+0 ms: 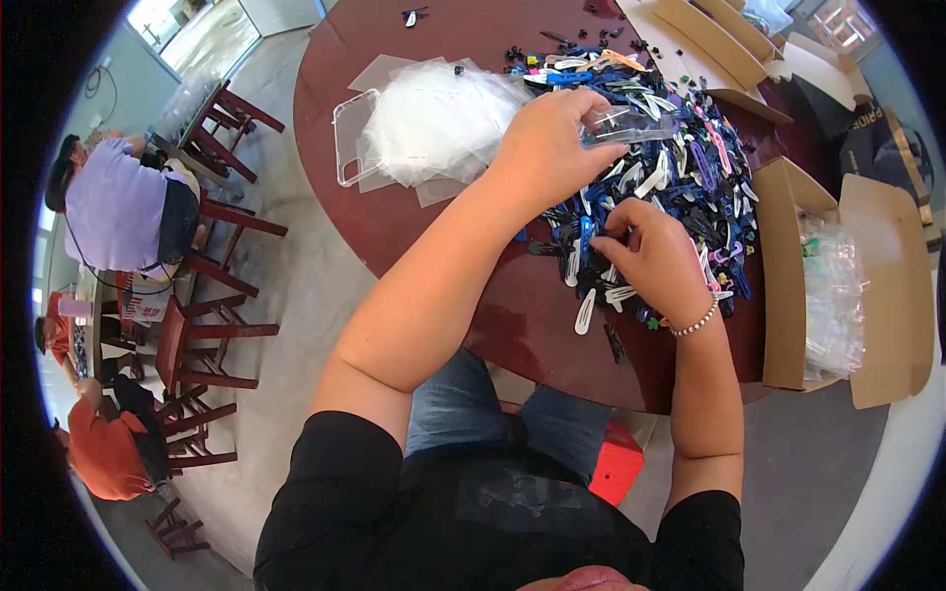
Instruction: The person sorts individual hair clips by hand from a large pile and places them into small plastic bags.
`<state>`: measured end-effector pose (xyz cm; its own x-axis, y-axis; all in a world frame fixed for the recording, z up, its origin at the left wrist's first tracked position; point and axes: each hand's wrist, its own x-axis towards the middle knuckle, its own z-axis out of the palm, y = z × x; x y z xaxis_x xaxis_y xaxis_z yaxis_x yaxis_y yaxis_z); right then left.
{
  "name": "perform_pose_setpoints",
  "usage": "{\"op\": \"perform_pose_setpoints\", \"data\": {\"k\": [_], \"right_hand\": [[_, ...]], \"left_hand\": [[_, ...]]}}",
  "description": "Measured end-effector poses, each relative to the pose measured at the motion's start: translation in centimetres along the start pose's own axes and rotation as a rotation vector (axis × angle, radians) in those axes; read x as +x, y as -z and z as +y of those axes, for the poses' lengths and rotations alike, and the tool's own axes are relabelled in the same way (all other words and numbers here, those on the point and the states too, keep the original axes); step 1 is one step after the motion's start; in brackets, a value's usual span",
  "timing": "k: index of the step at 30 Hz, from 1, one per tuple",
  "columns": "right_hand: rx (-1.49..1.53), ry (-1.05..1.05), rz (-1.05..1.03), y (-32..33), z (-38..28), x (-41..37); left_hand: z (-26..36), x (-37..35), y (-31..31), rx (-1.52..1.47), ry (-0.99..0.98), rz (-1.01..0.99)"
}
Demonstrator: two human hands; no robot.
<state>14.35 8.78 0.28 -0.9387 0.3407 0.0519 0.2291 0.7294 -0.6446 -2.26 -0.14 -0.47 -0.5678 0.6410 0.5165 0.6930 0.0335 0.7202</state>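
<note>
My left hand (552, 143) holds a small clear plastic bag (633, 126) over the upper part of a big pile of hair clips (680, 182). The pile mixes black, blue, white, purple and pink clips. My right hand (645, 251), with a beaded bracelet at the wrist, is at the pile's near side, thumb and fingers pinched by a blue clip (587, 234). Whether the clip is gripped is hard to tell. Left of my left hand lies a stack of clear bags (424, 118), beside a clear phone case (345, 138).
An open cardboard box (783, 276) with filled clear bags (833, 295) stands at the right edge. More cardboard boxes (714, 44) sit at the back right. Wooden stools (187, 345) and several seated people are at the left, away from the round table (340, 212).
</note>
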Motion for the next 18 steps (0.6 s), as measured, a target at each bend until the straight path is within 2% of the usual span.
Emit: {"op": "perform_pose_setpoints", "data": {"k": [3, 9, 16, 18], "right_hand": [[-0.175, 0.189, 0.061, -0.6, 0.6, -0.2], [-0.014, 0.059, 0.011, -0.9, 0.6, -0.1], [0.056, 0.129, 0.062, 0.9, 1.0, 0.1], [0.061, 0.261, -0.169, 1.8, 0.4, -0.2]], "left_hand": [[-0.1, 0.1, 0.1, -0.010, 0.005, 0.009], [-0.1, 0.0, 0.1, -0.011, -0.011, 0.025], [-0.4, 0.0, 0.2, 0.026, -0.016, 0.012], [-0.5, 0.0, 0.1, 0.021, -0.026, 0.025]]}}
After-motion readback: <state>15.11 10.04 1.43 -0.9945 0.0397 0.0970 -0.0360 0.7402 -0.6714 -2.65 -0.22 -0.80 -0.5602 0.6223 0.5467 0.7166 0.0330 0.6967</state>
